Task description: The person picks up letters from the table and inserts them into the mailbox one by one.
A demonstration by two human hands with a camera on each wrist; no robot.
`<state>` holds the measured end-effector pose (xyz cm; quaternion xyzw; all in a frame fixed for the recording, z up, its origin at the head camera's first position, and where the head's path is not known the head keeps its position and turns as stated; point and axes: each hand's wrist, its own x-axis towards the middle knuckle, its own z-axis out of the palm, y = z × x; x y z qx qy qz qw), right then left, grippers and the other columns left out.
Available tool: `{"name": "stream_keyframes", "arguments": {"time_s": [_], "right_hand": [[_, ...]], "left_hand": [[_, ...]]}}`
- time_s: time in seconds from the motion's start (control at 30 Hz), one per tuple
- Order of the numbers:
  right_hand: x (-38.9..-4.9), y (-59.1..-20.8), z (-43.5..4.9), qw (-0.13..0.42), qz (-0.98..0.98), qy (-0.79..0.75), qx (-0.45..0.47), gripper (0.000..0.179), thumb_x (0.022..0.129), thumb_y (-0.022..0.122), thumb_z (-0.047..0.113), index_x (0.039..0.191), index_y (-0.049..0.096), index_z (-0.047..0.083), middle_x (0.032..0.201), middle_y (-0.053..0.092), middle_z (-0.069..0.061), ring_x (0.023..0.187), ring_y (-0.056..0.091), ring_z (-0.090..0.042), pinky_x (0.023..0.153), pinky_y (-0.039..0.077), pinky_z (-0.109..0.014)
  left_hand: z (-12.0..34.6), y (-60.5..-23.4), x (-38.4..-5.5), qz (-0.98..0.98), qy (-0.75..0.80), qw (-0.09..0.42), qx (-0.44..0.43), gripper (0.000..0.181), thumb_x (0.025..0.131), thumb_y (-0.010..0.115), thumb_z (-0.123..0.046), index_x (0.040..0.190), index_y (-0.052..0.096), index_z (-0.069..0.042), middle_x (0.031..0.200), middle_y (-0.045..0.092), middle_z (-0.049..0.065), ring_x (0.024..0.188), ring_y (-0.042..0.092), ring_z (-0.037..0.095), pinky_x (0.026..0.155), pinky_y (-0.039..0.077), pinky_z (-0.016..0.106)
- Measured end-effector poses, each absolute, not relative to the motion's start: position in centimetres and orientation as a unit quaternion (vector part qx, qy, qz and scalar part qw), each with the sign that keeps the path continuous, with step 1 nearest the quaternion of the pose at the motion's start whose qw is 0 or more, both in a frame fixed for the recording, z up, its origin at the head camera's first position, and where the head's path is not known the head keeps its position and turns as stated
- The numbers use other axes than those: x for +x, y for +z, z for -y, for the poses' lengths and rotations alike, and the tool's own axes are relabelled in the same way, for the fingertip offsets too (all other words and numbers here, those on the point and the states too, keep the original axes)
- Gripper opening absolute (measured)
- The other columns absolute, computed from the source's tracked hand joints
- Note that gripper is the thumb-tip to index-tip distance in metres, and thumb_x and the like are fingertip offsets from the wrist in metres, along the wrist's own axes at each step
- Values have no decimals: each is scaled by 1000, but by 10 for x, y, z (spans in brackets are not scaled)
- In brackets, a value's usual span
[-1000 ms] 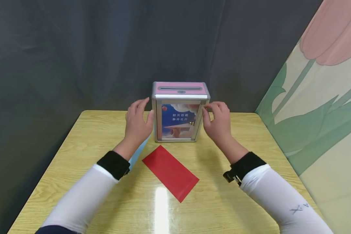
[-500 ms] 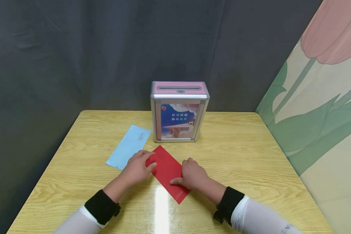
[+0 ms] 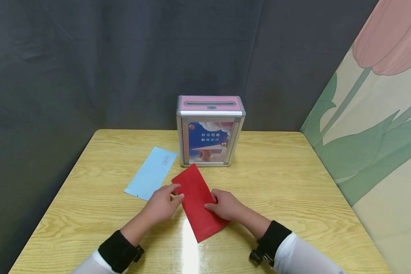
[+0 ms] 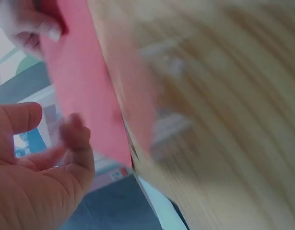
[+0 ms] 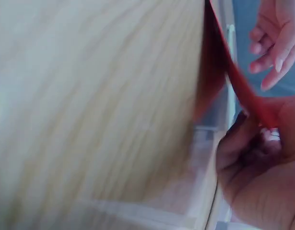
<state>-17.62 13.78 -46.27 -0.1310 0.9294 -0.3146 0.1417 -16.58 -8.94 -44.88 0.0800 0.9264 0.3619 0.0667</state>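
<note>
My right hand (image 3: 227, 205) pinches the right edge of a red envelope (image 3: 196, 201) between thumb and fingers. In the right wrist view the envelope (image 5: 241, 88) shows edge-on, raised off the tabletop at my right hand (image 5: 265, 179). By the envelope's left edge is my left hand (image 3: 163, 204), its thumb and fingers parted. The left wrist view has this left hand (image 4: 51, 177) loosely bent beside the red paper, gripping nothing. A light blue envelope (image 3: 148, 173) with small print lies flat beyond my left hand.
Behind the envelopes stands a pink-topped, silver-framed letter box (image 3: 210, 131) with a slot (image 3: 210, 103) in its top and a small lock on its front. The wooden table (image 3: 277, 175) ends at a dark curtain (image 3: 140, 64); a tulip-patterned cloth (image 3: 380, 114) hangs at the right.
Both hands have come from the letter box's sides down to the red envelope. My right hand has taken hold of it, and it has turned and lifted slightly.
</note>
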Motion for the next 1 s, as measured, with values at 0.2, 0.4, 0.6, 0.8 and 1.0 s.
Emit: {"name": "stream_keyframes", "arguments": {"time_s": [0.2, 0.4, 0.6, 0.8, 1.0], "right_hand": [[-156, -440, -121, 103, -898, -378, -199, 24, 85, 54, 30, 73, 37, 18, 51, 47, 3, 45, 48, -8, 43, 40, -24], [-140, -423, -104, -22, -899, -310, -309, 19, 86, 51, 27, 74, 38, 20, 62, 41, 8, 52, 39, -6, 45, 35, -18], [-136, -419, -98, -117, -894, -245, -355, 22, 83, 55, 31, 74, 39, 19, 103, 52, 2, 83, 51, -6, 58, 40, -18], [-136, -416, -102, -76, -910, -261, -315, 27, 83, 48, 47, 81, 44, 21, 119, 48, -3, 96, 52, -12, 66, 45, -24], [-152, -421, -116, -14, -912, -352, -209, 39, 79, 53, 48, 103, 49, 17, 106, 51, 2, 82, 53, -9, 62, 46, -24]], "left_hand": [[79, -437, -163, -878, 454, 140, 52, 86, 76, 48, -61, 138, 16, -11, 118, 48, 8, 80, 59, 16, 66, 46, 32], [71, -428, -161, -788, 589, 167, 70, 79, 78, 49, -56, 138, 19, -13, 111, 55, 6, 88, 58, 14, 74, 47, 33], [70, -421, -156, -761, 629, 141, 73, 58, 84, 50, -43, 129, 38, -9, 100, 60, 4, 81, 61, 16, 70, 48, 30], [75, -417, -156, -793, 598, 107, 50, 18, 89, 46, -24, 102, 56, -17, 77, 61, 0, 67, 58, 18, 57, 47, 29], [78, -416, -157, -793, 600, 106, 19, 23, 88, 46, -26, 110, 53, -30, 63, 45, 8, 55, 49, 26, 48, 40, 31]]}}
